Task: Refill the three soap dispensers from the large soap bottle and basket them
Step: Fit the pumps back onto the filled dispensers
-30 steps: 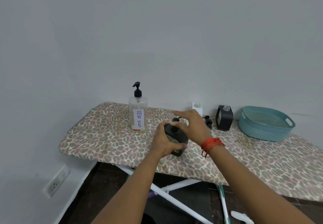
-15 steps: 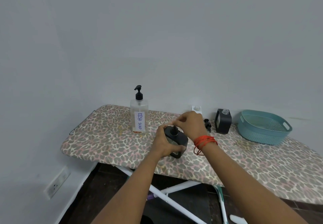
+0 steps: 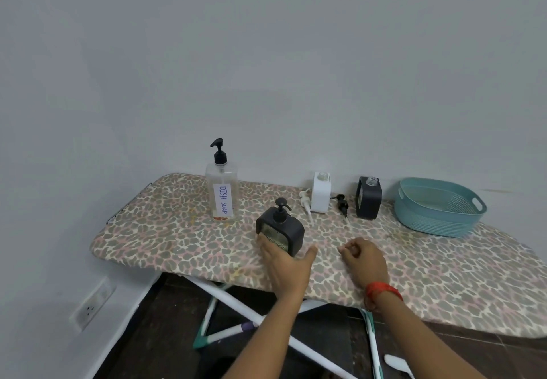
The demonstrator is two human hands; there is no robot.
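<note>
- My left hand [image 3: 285,263] has its grip wrapped round the lower front of the near dark dispenser [image 3: 280,232], fingers on its left side and thumb on its right. It stands upright on the ironing board [image 3: 165,230], pump head seated on top.
- My right hand [image 3: 365,258] holds nothing. It is loosely curled, just above or resting on the board to the right of that dispenser, clear of it.
- I judge this dispenser is filled and capped, so its next stop should be the teal basket [image 3: 441,218] at the far right, which I see nothing in.
- Risk: the carry to the basket passes close to the white dispenser [image 3: 321,193] and the second dark dispenser [image 3: 368,198], both open at the neck. A low sweep could knock one over, and the board's soft cover gives them a poor footing.
- Risk: their pumps lie loose on the board, the white pump [image 3: 306,204] beside the white dispenser and the black pump [image 3: 342,204] between the two. A passing sleeve or dispenser could roll them off the edge.
- Risk: my hold is low and one-handed. If soap has run down the sides, the dispenser may slip or tilt as I lift, and I cannot tell how tightly the pump is screwed on.
- The large soap bottle [image 3: 222,192], marked DISH SOAP, stands upright behind and to the left. It looks nearly drained, so it may not cover two more refills.
</note>
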